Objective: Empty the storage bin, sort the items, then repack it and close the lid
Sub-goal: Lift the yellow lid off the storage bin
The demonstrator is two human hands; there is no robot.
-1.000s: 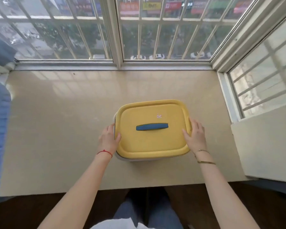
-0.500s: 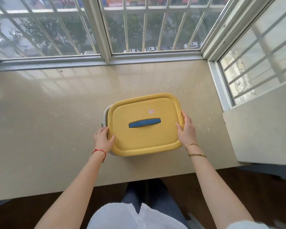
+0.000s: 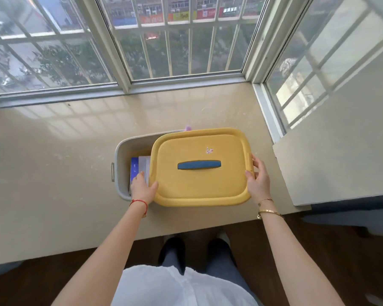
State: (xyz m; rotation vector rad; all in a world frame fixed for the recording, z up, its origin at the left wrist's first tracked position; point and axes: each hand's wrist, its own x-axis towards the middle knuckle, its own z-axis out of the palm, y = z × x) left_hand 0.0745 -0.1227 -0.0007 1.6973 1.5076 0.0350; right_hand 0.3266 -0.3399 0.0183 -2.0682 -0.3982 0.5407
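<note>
Fingers [image 3: 258, 164] grip the yellow lid [image 3: 200, 173]; writing unreadable.

The yellow lid [image 3: 200, 171] with its blue handle [image 3: 199, 164] is held off to the right of the grey bin [image 3: 122, 149], covering most of it. The left hand [image 3: 143, 189] grips the lid's left edge, the right hand [image 3: 258, 181] its right edge. Inside the bin's uncovered left part lie a blue item [image 3: 134, 170] and white papers [image 3: 144, 162]. The bin stands on the beige table [image 3: 53, 164].

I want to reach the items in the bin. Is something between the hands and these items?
Yes. The yellow lid, held by the left hand and right hand, covers most of the grey bin. Only the left part is open, showing papers.
</note>
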